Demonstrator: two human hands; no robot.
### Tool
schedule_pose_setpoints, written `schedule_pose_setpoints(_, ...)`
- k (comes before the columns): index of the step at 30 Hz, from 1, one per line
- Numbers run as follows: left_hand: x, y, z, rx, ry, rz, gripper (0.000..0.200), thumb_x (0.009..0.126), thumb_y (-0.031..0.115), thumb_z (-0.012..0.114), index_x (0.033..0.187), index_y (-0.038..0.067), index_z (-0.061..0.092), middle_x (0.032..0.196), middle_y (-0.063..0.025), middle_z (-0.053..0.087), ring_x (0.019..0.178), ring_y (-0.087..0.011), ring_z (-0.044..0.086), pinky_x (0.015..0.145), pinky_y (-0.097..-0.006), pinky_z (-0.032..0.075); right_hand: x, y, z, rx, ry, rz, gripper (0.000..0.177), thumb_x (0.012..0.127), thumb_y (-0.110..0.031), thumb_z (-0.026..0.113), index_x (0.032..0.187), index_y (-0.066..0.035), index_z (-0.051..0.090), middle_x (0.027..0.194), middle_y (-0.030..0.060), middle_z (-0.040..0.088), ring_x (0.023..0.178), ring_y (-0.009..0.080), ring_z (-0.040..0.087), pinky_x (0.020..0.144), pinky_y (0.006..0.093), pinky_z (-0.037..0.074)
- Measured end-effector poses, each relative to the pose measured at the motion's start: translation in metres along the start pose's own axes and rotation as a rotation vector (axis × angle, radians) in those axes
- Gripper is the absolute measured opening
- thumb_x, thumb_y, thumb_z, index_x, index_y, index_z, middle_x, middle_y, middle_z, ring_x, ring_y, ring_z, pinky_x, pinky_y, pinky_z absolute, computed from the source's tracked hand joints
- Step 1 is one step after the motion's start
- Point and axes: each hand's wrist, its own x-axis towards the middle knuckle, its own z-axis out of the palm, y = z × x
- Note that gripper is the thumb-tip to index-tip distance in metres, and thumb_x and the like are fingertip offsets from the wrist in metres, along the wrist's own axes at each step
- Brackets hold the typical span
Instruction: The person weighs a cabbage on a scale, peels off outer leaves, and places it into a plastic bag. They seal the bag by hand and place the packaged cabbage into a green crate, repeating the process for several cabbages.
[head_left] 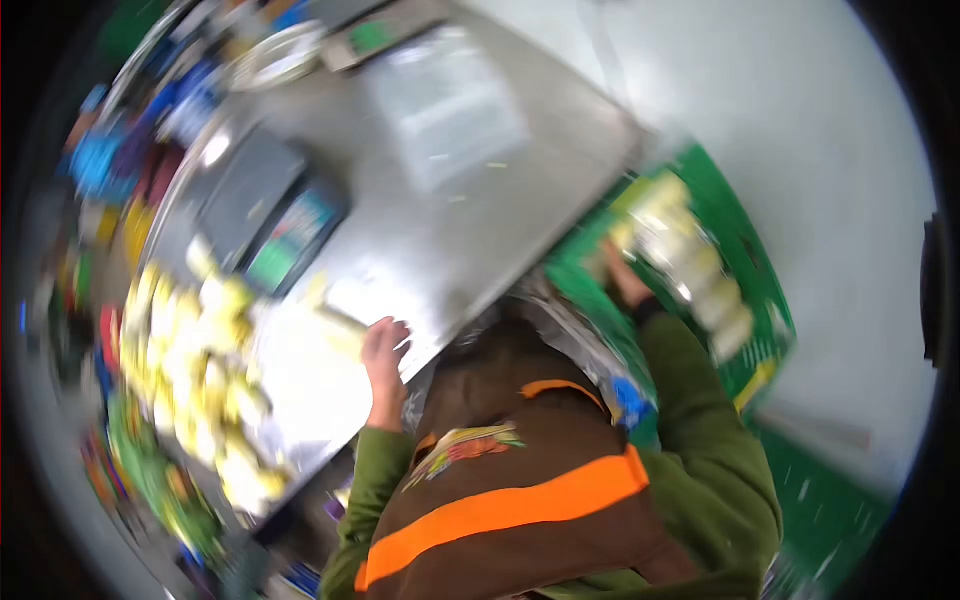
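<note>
My left hand [383,360] hovers over the near edge of the steel table [470,240], fingers loosely stretched and nothing in them. Just beyond it lies a pale, blurred strip-like piece [335,318]. To the right, my right hand [625,278] reaches into a green plastic crate [730,195]. It is beside a row of pale yellow-white vegetables [700,265] that look wrapped in clear film. Motion smears its fingertips, so I cannot make out whether they grip anything. A heap of loose yellow-white vegetables [195,370] covers the table's left part.
A dark grey scale [255,195] with a lit display stands on the table. Clear plastic bags [445,105] lie behind it, near another device with a green screen [370,38] and a white round container [280,55]. Green leafy produce [165,480] is at lower left.
</note>
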Motion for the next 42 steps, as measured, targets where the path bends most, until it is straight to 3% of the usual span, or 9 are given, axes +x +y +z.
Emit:
schedule_pose_setpoints(5, 0.014, -0.016, -0.046, -0.173, 0.053, -0.027, 0.016, 0.095, 0.020, 0.063, 0.105, 0.009, 0.061, 0.095, -0.0033, 0.066, 0.089, -0.0130, 0.063, 0.080, -0.0301, 0.050, 0.062, 0.051, -0.055, 0.512, -0.103, 0.503, 0.072, 0.093, -0.056, 0.057, 0.148, -0.013, 0.041, 0.150, 0.0055, 0.044, 0.134, 0.0252, 0.042, 0.114, 0.0423, 0.033)
schedule_pose_setpoints(10, 0.034, -0.009, -0.096, -0.256, -0.058, -0.034, 0.017, 0.097, 0.018, 0.061, 0.109, 0.006, 0.061, 0.096, -0.0028, 0.066, 0.088, -0.0131, 0.065, 0.077, -0.0292, 0.053, 0.020, -0.010, -0.033, -1.011, 0.258, -0.346, 0.069, 0.098, -0.051, 0.052, 0.147, -0.003, 0.042, 0.142, 0.0151, 0.051, 0.130, 0.0292, 0.047, 0.109, 0.0410, 0.036)
schedule_pose_setpoints(12, 0.048, -0.008, -0.147, -0.238, 0.020, 0.066, 0.019, 0.097, 0.017, 0.060, 0.112, 0.006, 0.060, 0.096, -0.0031, 0.065, 0.089, -0.0141, 0.065, 0.076, -0.0298, 0.054, 0.097, 0.056, -0.127, -1.855, -0.097, -0.161, 0.051, 0.102, -0.040, 0.042, 0.144, -0.012, 0.045, 0.137, 0.0207, 0.055, 0.120, 0.0341, 0.056, 0.103, 0.0432, 0.043)
schedule_pose_setpoints(17, 0.108, -0.048, -0.385, -0.368, 0.942, 0.371, 0.023, 0.083, 0.014, 0.067, 0.098, -0.002, 0.059, 0.077, -0.0053, 0.061, 0.066, -0.0161, 0.056, 0.063, -0.0305, 0.047, 0.029, -0.059, -0.071, -0.814, 0.576, -0.218, 0.038, 0.095, -0.027, 0.060, 0.117, 0.004, 0.061, 0.096, 0.0201, 0.069, 0.081, 0.0297, 0.064, 0.074, 0.0424, 0.053)
schedule_pose_setpoints(21, 0.116, 0.011, -0.555, -0.382, 1.720, -0.014, 0.092, 0.074, 0.048, 0.078, 0.137, -0.008, 0.040, 0.134, -0.0261, 0.049, 0.124, -0.0364, 0.050, 0.105, -0.0428, 0.040, -0.009, -0.135, 0.038, -0.549, 0.634, -0.261, 0.042, 0.091, -0.029, 0.062, 0.117, 0.003, 0.066, 0.098, 0.0195, 0.071, 0.082, 0.0296, 0.065, 0.078, 0.0413, 0.053)
schedule_pose_setpoints(27, 0.116, 0.044, -0.623, -0.349, 1.502, -0.295, 0.117, 0.066, 0.041, 0.086, 0.147, -0.011, 0.020, 0.145, -0.0299, 0.041, 0.132, -0.0385, 0.045, 0.110, -0.0428, 0.037, -0.023, -0.192, 0.222, -1.187, 0.174, -0.453, 0.041, 0.093, -0.032, 0.062, 0.117, 0.001, 0.065, 0.102, 0.0191, 0.070, 0.086, 0.0299, 0.066, 0.080, 0.0411, 0.052)
schedule_pose_setpoints(31, 0.117, -0.001, -0.617, -0.781, 1.122, 0.425, 0.087, 0.077, 0.021, 0.082, 0.143, -0.006, 0.032, 0.134, -0.0211, 0.053, 0.116, -0.0308, 0.058, 0.096, -0.0399, 0.050, -0.006, -0.172, 0.279, -1.028, -0.154, -0.414, 0.039, 0.095, -0.031, 0.061, 0.117, 0.001, 0.064, 0.103, 0.0179, 0.070, 0.089, 0.0297, 0.066, 0.082, 0.0399, 0.051)
schedule_pose_setpoints(34, 0.097, 0.055, -0.535, -0.651, 0.790, 0.458, 0.063, 0.084, 0.019, 0.076, 0.136, 0.004, 0.044, 0.124, -0.0122, 0.059, 0.107, -0.0220, 0.062, 0.084, -0.0362, 0.056, -0.010, -0.172, 0.314, -1.244, -0.332, -0.325, 0.032, 0.097, -0.024, 0.059, 0.114, 0.003, 0.065, 0.102, 0.0164, 0.071, 0.093, 0.0263, 0.068, 0.083, 0.0364, 0.052)
schedule_pose_setpoints(42, 0.230, 0.206, -0.322, 0.297, 0.191, 0.787, 0.114, 0.062, 0.032, 0.091, 0.151, 0.001, 0.027, 0.143, -0.0193, 0.047, 0.131, -0.0286, 0.047, 0.107, -0.0397, 0.040, -0.018, -0.168, 0.437, -0.766, -0.507, -0.436, 0.027, 0.092, -0.018, 0.066, 0.112, 0.001, 0.066, 0.108, 0.0141, 0.069, 0.097, 0.0260, 0.068, 0.086, 0.0329, 0.053)
